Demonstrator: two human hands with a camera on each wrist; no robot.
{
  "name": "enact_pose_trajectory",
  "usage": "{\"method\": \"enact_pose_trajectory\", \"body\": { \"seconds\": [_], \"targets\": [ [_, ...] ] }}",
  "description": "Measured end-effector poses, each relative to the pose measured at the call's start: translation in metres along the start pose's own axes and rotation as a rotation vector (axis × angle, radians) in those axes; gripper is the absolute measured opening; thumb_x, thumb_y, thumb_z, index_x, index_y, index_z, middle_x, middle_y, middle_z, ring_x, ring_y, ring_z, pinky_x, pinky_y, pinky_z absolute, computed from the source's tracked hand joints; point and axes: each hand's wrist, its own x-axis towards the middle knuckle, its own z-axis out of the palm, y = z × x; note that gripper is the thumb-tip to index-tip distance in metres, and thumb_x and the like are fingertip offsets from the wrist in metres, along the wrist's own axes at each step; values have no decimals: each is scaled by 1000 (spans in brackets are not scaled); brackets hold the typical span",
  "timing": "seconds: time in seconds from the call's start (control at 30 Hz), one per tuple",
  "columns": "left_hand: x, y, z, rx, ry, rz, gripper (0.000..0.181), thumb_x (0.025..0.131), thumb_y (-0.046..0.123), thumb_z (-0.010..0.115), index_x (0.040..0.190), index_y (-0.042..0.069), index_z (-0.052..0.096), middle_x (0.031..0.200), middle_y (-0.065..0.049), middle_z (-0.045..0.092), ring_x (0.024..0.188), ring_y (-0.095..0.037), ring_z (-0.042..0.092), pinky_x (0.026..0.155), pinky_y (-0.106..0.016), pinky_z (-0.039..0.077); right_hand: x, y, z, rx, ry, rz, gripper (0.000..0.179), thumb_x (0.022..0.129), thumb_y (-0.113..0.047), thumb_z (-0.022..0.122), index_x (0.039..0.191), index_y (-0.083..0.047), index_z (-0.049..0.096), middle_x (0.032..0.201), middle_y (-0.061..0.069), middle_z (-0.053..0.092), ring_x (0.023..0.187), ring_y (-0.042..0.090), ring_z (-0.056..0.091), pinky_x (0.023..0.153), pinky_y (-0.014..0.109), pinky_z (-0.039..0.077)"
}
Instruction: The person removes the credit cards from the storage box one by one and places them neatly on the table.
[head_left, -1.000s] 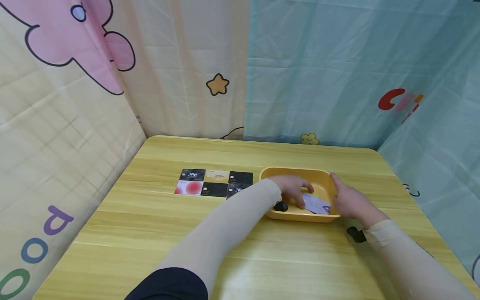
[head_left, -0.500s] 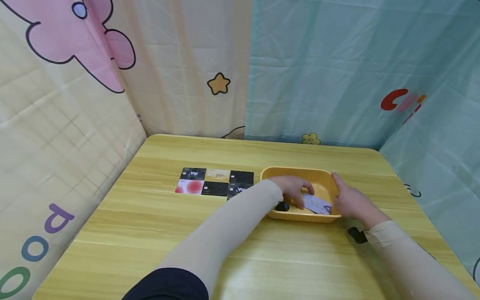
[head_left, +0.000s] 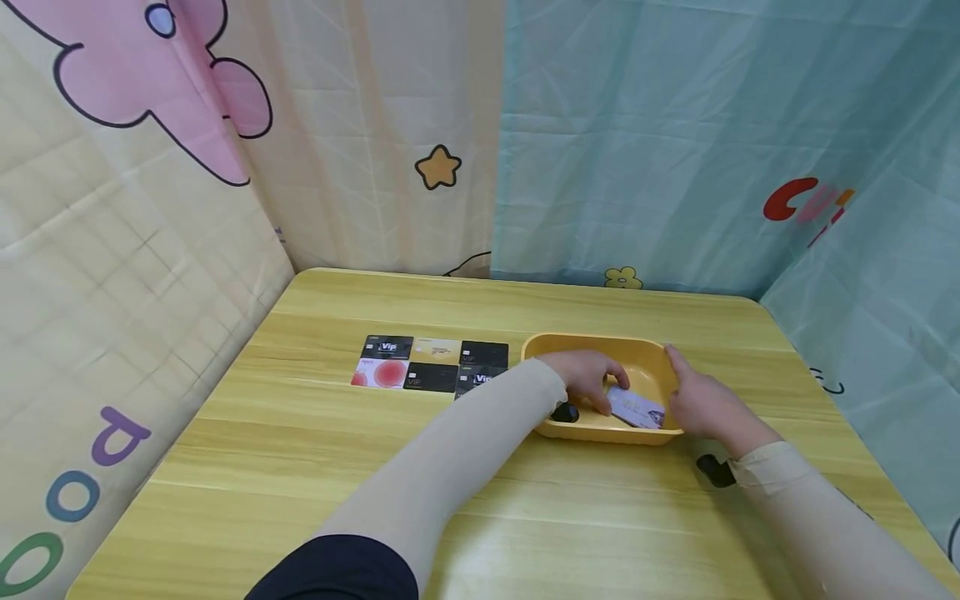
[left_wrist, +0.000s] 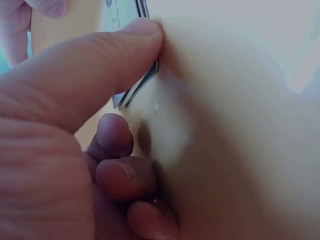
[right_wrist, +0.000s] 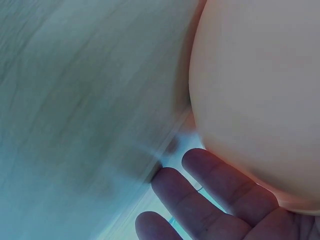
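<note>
A yellow-orange plastic tray [head_left: 603, 435] stands right of the table's middle, with a small stack of pale lilac cards [head_left: 637, 409] inside near its right end. My left hand [head_left: 588, 376] reaches into the tray and grips the stack at its left side. The left wrist view shows the thumb [left_wrist: 137, 35] on the cards' edges, with the other fingers curled below; the index finger is hidden. At the tray's right end, my right hand [head_left: 707, 406] holds the rim, one digit lying along it. Its lower fingers [right_wrist: 200, 200] extend outside the tray in the right wrist view.
Two rows of cards lie left of the tray, among them a black card [head_left: 429, 377], a gold card [head_left: 437, 351] and a white card with a red circle [head_left: 381, 373]. My left forearm covers part of the lower right card [head_left: 477, 379]. Printed curtains [head_left: 645, 142] hang behind the table.
The head view has shifted very slightly. Both hands stay at the tray, and the cards have hardly moved.
</note>
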Motion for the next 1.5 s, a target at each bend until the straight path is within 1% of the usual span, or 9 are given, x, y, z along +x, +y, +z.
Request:
{"method": "enact_pose_trajectory", "body": {
  "seconds": [0.1,0.2,0.4,0.5,0.7,0.87,1.13,1.33,1.5],
  "targets": [
    [0,-1,0,13,10,30,46,88,25,87,130,32,69,121,8,60,102,-12,55,76,-22,48,0,-1,-1,1,-1,3,82,99,-5,43,166,3,-5,90,22,64,59,25,52,55,35,43],
    [-1,-1,0,19,15,48,47,89,25,86,132,32,69,115,6,60,99,-12,55,75,-21,47,0,0,0,-8,6,-3,83,98,-5,44,165,4,-4,94,27,65,61,25,53,55,36,42],
    [-1,0,-1,-19,10,52,46,90,23,85,132,31,69,108,5,62,94,-11,57,72,-21,48,1,1,0,-23,9,1,83,99,-5,44,166,3,-4,101,32,65,64,27,56,56,36,43],
    [1,0,-1,-5,11,67,47,90,23,84,134,31,68,106,6,62,94,-11,57,75,-21,47,2,2,0,-26,6,4,82,99,-5,44,166,3,-4,106,35,65,66,28,57,57,36,44],
    [7,-4,0,34,23,112,50,91,23,83,139,28,66,105,5,63,93,-10,57,75,-19,45,1,1,0,-16,2,-1,82,99,-5,42,165,3,-6,102,33,66,62,26,56,55,36,44],
    [6,-3,0,45,40,127,50,92,19,81,140,26,66,106,5,63,93,-10,56,75,-18,44,1,2,0,-15,-2,-4,82,100,-5,42,166,2,-7,99,31,67,61,25,55,56,36,44],
    [4,-1,-1,38,47,129,52,93,18,80,142,25,65,106,5,64,93,-10,56,73,-18,45,0,2,0,-29,2,-17,80,101,-7,41,165,4,-6,103,34,67,62,25,56,56,36,43],
    [2,1,-2,23,56,125,52,94,19,79,144,21,64,109,5,64,95,-10,57,79,-17,45,1,3,0,-31,2,-20,81,101,-7,42,165,4,-7,94,27,68,61,25,55,56,36,43],
    [3,2,-2,1,67,110,53,94,20,79,145,20,63,107,5,64,94,-9,56,80,-16,45,1,3,0,-23,-1,-23,82,101,-7,42,165,4,-7,91,25,68,59,24,54,54,36,43]
  ]
}}
